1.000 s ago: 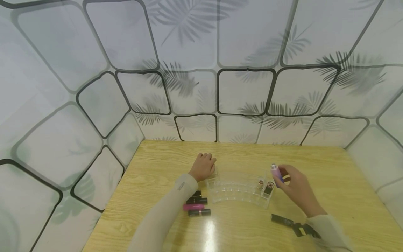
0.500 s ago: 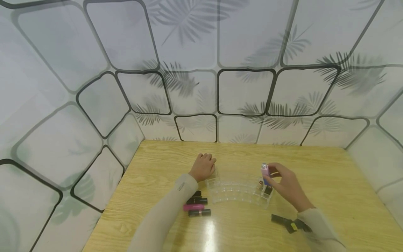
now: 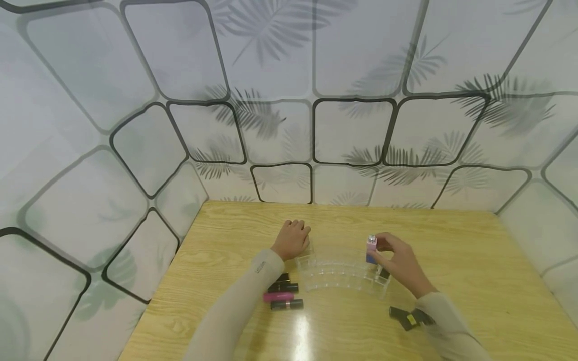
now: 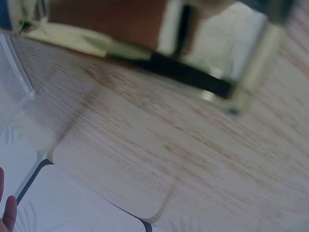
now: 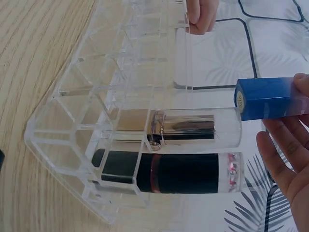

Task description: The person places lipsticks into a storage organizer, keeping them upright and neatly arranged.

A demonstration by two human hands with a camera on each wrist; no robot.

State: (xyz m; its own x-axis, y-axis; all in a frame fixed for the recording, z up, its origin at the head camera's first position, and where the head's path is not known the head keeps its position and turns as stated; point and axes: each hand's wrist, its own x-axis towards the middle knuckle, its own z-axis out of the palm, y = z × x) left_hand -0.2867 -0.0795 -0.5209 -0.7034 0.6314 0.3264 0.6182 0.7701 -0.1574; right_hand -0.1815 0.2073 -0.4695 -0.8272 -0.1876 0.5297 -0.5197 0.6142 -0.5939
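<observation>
In my right hand (image 3: 399,258) a square lipstick tube (image 3: 371,249), pink above and blue below with a silver knob on top, is pinched upright over the right end of a clear lipstick organizer (image 3: 338,283). The right wrist view shows its blue base close above a gold lipstick with a clear cap (image 5: 188,128). Beside that one, a black lipstick with a clear beaded end (image 5: 183,173) stands in its own compartment. My left hand (image 3: 291,239) holds the organizer's far left corner, its fingers (image 5: 205,17) at the back panel.
Left of the organizer lie several lipsticks: black ones and a bright pink tube (image 3: 278,297). More black tubes (image 3: 402,318) lie by the right forearm. A blurred gold-and-black case (image 4: 188,72) fills the top of the left wrist view. A patterned wall (image 3: 343,185) closes the table's back.
My right hand has carried the pink-and-blue lipstick leftward from beside the organizer to over its right-end compartments. The left hand has stayed at the organizer's corner.
</observation>
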